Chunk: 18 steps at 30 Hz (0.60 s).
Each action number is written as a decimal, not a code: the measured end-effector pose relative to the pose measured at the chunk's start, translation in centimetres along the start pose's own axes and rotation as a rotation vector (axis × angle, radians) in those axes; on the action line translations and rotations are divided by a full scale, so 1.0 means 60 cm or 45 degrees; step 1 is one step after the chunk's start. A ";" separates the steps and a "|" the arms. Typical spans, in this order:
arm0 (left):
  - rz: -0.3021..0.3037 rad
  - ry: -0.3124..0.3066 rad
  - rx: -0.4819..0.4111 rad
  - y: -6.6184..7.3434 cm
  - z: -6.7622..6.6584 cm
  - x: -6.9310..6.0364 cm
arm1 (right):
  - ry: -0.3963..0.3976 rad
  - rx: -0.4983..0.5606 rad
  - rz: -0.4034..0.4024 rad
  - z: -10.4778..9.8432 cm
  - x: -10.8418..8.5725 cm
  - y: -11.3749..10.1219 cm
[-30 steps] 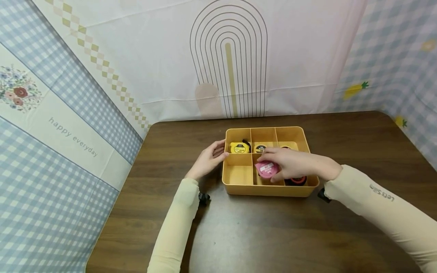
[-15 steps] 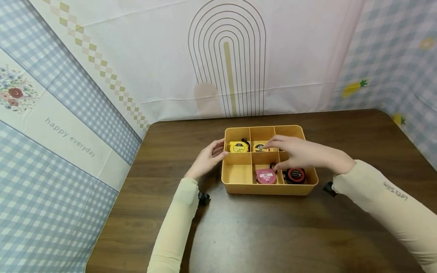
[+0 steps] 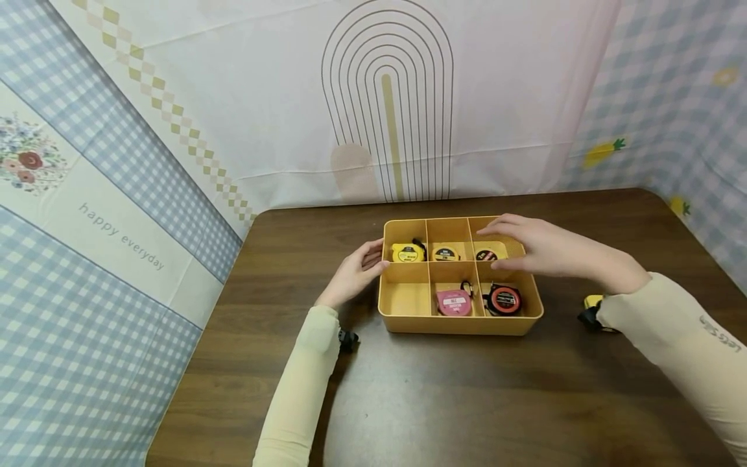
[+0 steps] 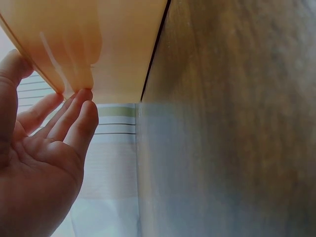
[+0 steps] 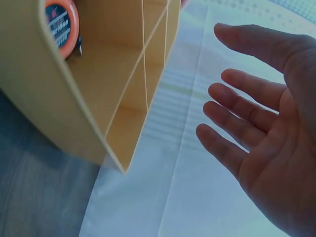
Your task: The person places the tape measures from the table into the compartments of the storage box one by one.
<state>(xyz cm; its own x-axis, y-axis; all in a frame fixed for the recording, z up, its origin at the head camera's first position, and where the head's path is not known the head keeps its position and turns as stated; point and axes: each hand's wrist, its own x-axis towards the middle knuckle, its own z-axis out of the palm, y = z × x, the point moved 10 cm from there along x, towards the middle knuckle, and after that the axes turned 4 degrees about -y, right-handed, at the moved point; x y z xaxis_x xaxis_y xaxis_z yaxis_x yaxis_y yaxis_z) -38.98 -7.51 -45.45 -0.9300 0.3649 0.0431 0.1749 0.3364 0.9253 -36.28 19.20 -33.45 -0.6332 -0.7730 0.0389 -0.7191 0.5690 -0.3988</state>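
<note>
A yellow-orange box (image 3: 461, 325) with compartments stands on the table. My left hand (image 3: 354, 274) touches its left wall with extended fingers, the thumb at the rim; the left wrist view shows the fingertips against the outer wall. My right hand (image 3: 548, 250) hovers over the box's back right corner, fingers spread and holding nothing. Below its fingers lies a yellow-and-black tape measure (image 3: 486, 256) in the back right compartment. A pink tape measure (image 3: 454, 303) sits front middle. Beside it is a black-and-red tape measure (image 3: 505, 300). Two yellow tape measures, one back left (image 3: 407, 253) and one back middle (image 3: 446, 254), fill the other back compartments.
The front left compartment (image 3: 405, 298) shows its bare floor. A yellow-and-black object (image 3: 592, 301), partly hidden by the right sleeve, lies on the brown wooden table (image 3: 443, 395) right of the box. A patterned cloth (image 3: 496, 97) hangs behind the table.
My right hand has let go of the pink tape measure, which now rests in the front middle compartment, and has moved right and up. My left hand has stayed at the box.
</note>
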 end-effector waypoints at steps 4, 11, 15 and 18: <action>0.005 0.003 0.005 0.001 0.001 0.000 | 0.086 -0.014 0.047 -0.023 -0.022 0.023; 0.000 0.012 0.011 -0.001 0.000 -0.001 | 0.152 -0.065 0.260 -0.061 -0.084 0.090; 0.011 0.004 0.010 0.003 0.002 0.000 | 0.154 -0.106 0.425 -0.076 -0.126 0.136; 0.011 0.006 0.006 0.004 0.002 -0.002 | 0.147 -0.125 0.513 -0.078 -0.150 0.167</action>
<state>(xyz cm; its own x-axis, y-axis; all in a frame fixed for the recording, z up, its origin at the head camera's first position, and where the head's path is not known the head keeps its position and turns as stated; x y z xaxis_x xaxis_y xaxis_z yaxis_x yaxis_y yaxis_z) -38.82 -7.37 -45.27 -0.9301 0.3635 0.0528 0.1841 0.3371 0.9233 -39.10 33.19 -33.51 -0.8930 -0.4500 0.0023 -0.4278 0.8474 -0.3145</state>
